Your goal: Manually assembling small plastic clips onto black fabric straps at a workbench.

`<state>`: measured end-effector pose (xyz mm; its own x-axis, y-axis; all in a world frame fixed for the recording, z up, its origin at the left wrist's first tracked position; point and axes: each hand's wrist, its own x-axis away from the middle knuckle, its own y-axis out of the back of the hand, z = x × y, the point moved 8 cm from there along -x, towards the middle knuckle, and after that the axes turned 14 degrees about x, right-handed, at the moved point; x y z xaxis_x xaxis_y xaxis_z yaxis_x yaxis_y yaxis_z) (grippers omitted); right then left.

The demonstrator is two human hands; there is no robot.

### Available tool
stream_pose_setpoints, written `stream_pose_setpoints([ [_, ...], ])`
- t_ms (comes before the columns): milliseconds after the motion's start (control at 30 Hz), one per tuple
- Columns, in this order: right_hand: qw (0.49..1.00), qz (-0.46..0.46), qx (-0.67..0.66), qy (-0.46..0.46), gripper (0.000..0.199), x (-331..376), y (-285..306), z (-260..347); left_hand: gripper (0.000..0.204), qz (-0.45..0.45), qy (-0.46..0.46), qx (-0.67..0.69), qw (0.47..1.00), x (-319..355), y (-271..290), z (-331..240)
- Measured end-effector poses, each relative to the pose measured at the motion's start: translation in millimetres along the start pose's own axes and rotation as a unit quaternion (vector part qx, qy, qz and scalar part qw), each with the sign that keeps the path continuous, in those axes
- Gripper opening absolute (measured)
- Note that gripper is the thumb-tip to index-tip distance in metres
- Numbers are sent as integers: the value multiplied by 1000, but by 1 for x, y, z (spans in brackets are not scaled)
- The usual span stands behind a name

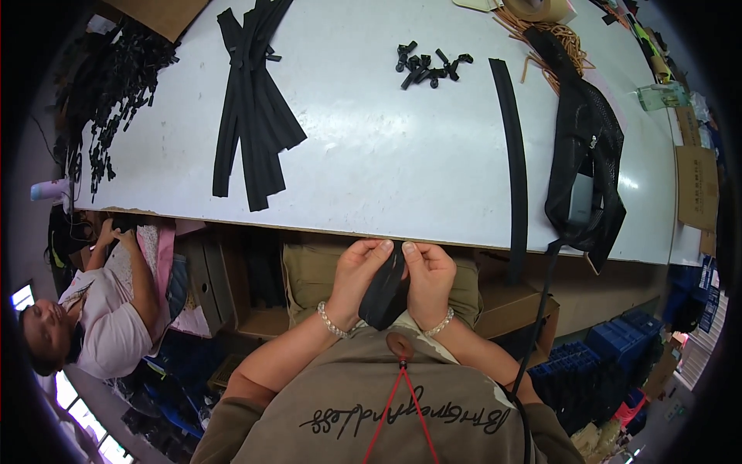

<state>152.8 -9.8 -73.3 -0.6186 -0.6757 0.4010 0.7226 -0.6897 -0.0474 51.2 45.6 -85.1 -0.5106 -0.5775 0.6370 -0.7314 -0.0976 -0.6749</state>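
White table [402, 162] with black straps [251, 108], clips [429, 66], mesh bag [587, 147].

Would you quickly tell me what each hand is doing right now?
Left hand: closed, pinching the black strap at its top.
Right hand: closed, pinching the same strap from the other side.

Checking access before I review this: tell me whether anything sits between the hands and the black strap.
Nothing visible does. The left hand and right hand both pinch the black strap directly, just below the white table's near edge.
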Motion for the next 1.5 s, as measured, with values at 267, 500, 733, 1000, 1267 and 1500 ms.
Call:
stream_pose_setpoints([
  [267,994,95,-21,56,6,12,-4,36,9,77,-132,-114,982,24,-13,-31],
  [500,955,79,99,269,5,27,2,91,8,173,-238,-185,938,43,-49,-53],
  [733,928,62,137,342,6,32,4,115,9,232,-279,-176,915,49,-66,-60],
  [1000,905,111,203,357,7,25,-5,153,17,223,-227,-219,923,58,-109,-91],
  [1267,910,359,82,188,40,-3,-44,156,13,198,-233,-325,895,49,-146,-128],
  [1500,942,310,35,124,20,-22,-45,135,13,187,-185,-416,871,35,-145,-131],
])
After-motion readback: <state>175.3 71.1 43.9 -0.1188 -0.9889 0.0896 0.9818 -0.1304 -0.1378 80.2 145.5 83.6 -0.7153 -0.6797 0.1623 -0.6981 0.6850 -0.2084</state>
